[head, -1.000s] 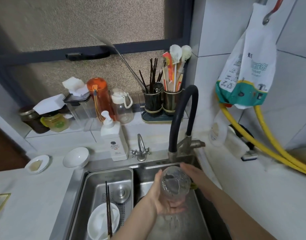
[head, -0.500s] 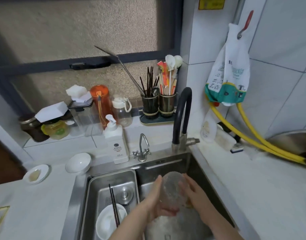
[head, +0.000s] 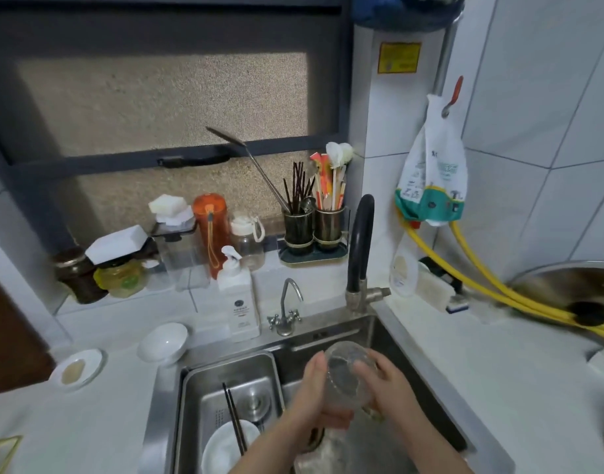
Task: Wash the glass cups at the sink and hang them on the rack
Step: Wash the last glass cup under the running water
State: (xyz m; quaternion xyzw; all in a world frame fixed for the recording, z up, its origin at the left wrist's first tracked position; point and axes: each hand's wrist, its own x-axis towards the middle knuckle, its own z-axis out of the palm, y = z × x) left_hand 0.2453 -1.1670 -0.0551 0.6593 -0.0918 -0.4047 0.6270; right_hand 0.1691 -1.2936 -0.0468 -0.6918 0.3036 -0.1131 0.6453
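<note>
Low in the frame's centre, over the sink (head: 389,340), both hands clasp one glass cup (head: 349,378): left hand (head: 311,395) cupped beneath, right hand (head: 384,384) wrapped round its side. Its mouth tips up toward the camera, long axis slanting. Better to rub all round while gripping firmly; wet glass likely slips.

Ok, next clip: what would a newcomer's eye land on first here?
First the glass cup, held by the left hand and right hand over the right basin of the sink. Next, the black faucet arching behind it, and the yellow hoses running along the right counter. On the ledge, an orange bottle stands out.
</note>
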